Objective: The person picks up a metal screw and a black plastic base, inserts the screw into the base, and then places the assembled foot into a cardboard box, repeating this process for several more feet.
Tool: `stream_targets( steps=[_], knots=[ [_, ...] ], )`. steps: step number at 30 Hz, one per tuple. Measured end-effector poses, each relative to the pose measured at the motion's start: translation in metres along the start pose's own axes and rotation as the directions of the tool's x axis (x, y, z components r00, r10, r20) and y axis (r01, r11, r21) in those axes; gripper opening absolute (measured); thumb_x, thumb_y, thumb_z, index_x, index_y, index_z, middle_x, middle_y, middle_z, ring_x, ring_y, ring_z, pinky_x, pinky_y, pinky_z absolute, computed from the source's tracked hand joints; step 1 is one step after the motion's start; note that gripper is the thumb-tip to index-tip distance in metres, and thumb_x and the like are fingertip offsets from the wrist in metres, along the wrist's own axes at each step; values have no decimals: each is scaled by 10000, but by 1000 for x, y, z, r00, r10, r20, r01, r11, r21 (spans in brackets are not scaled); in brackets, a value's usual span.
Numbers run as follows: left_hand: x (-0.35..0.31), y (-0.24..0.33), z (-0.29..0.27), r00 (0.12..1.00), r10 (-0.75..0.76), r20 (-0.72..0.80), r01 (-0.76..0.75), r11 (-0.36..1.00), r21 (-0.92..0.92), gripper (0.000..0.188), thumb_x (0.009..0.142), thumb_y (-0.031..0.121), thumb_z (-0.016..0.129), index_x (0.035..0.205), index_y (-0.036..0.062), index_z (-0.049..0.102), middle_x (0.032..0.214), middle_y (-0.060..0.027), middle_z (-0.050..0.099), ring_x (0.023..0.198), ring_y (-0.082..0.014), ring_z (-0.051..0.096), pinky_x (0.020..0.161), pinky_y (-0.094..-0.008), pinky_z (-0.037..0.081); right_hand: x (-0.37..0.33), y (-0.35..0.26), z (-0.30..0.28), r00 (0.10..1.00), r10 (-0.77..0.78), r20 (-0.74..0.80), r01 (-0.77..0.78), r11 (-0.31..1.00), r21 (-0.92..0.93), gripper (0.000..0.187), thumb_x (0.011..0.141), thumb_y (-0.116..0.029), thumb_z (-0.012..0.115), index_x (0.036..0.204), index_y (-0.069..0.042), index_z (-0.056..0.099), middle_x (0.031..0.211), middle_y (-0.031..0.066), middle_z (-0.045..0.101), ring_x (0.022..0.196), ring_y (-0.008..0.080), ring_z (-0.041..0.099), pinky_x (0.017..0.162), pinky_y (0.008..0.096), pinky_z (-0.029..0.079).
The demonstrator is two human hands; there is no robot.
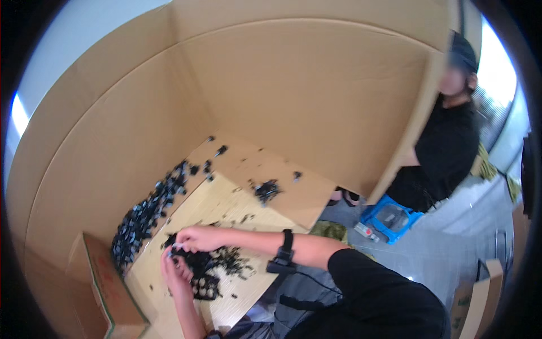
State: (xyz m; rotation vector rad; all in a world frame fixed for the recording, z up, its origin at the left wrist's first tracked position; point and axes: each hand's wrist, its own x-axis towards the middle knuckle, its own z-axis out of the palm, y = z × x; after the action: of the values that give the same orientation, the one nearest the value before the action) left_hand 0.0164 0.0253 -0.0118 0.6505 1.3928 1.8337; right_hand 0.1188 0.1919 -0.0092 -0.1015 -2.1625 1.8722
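Over the pale board (199, 206), my two hands meet at a small whitish piece, too small to name. My right hand (200, 238) comes across from the right with its fingers pinched together at that piece. From below reaches my left hand (176, 271), its fingers curled and its fingertips at the same spot. Beside and beneath the hands lies a heap of small black parts (195, 263). A black piece with several round openings (206, 287) sits at its near end. Loose black bits (232, 261) spread to the right of the heap.
Tall cardboard walls (316, 101) bend round the back and left. Black parts (148, 217) pile along the left wall, and a smaller cluster (266, 191) lies farther back. A cardboard box (110, 288) stands at left. At right, a person (446, 135) is near a blue stool (391, 219).
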Motion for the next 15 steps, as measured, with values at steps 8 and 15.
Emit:
stream_targets(
  steps=[8,15],
  knots=[
    [4,-7,5,995,34,94,-36,999,15,491,1052,468,275,1399,136,375,763,-84,548,452,-66,338,411,-200,260,-5,26,1,985,137,-104,-98,944,316,224,1003,-179,513,1171,-76,618,761,-64,527,649,14,432,551,177,342],
    [0,-3,4,988,30,150,-37,998,43,582,1035,532,232,1448,130,312,742,-127,561,442,-80,342,429,-212,248,-7,26,9,992,-60,-113,75,989,126,215,955,-139,600,1119,-13,658,833,6,644,684,59,544,620,215,442]
  ],
)
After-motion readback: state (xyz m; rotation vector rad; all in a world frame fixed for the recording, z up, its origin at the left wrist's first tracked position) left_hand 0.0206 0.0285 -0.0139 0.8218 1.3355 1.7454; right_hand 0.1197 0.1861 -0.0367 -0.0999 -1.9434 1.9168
